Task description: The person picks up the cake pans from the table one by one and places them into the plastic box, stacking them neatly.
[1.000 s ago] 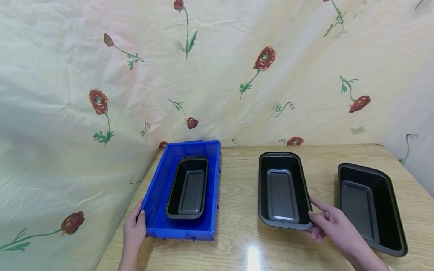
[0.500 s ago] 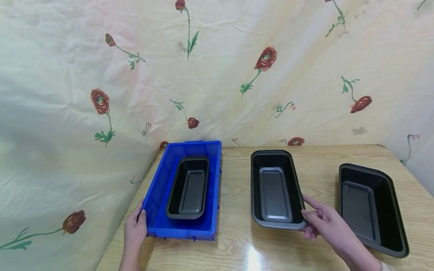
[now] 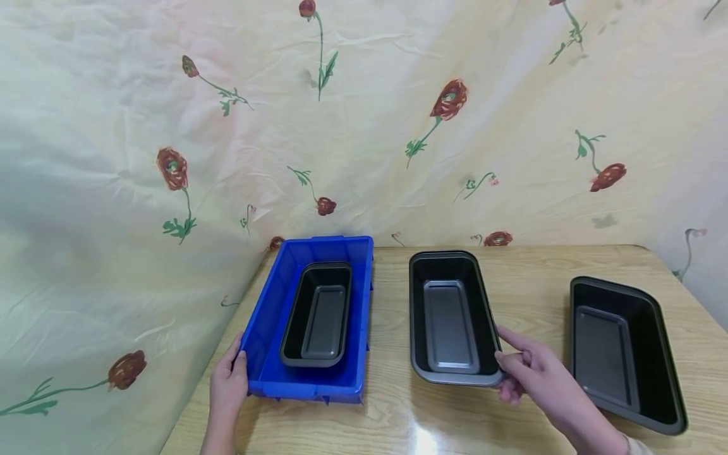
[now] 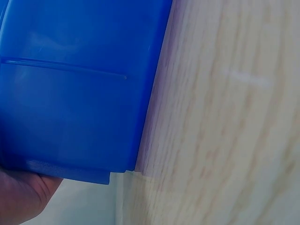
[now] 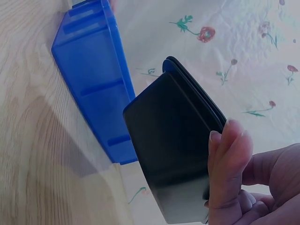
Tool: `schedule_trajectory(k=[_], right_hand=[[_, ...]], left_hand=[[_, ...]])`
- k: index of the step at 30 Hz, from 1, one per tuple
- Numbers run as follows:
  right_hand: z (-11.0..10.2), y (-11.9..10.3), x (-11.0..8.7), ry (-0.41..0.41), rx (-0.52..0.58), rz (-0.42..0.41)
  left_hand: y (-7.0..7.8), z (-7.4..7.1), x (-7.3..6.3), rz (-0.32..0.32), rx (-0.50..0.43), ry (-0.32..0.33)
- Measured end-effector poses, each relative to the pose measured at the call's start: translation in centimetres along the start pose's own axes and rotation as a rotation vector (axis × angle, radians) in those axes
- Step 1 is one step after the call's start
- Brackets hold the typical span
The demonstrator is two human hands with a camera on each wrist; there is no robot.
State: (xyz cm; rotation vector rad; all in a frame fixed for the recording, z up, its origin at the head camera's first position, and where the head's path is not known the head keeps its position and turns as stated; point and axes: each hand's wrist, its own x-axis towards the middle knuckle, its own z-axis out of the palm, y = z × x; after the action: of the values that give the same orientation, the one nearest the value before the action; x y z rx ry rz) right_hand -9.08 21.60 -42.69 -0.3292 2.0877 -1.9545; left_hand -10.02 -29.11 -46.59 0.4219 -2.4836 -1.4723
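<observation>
Loaf pan [image 3: 452, 325], dark, smooth-walled and round-cornered, in the right hand [image 3: 537, 379].

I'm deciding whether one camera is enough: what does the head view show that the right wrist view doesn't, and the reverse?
Only head: the far-right pan, the smaller-looking pan in the blue tray, and the inside of the held pan.
Only right wrist: the held pan's broad outer wall.
Both: the held pan, right hand, blue tray, wooden table and flowered cloth.
</observation>
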Motion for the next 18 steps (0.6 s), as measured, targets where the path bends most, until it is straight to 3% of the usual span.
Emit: schedule_trajectory(k=[18], right_hand=[[2.1, -0.8, 0.6, -0.018, 0.046, -0.061]], left_hand=[[0.1, -0.1, -0.1, 0.006, -0.022, -0.008]])
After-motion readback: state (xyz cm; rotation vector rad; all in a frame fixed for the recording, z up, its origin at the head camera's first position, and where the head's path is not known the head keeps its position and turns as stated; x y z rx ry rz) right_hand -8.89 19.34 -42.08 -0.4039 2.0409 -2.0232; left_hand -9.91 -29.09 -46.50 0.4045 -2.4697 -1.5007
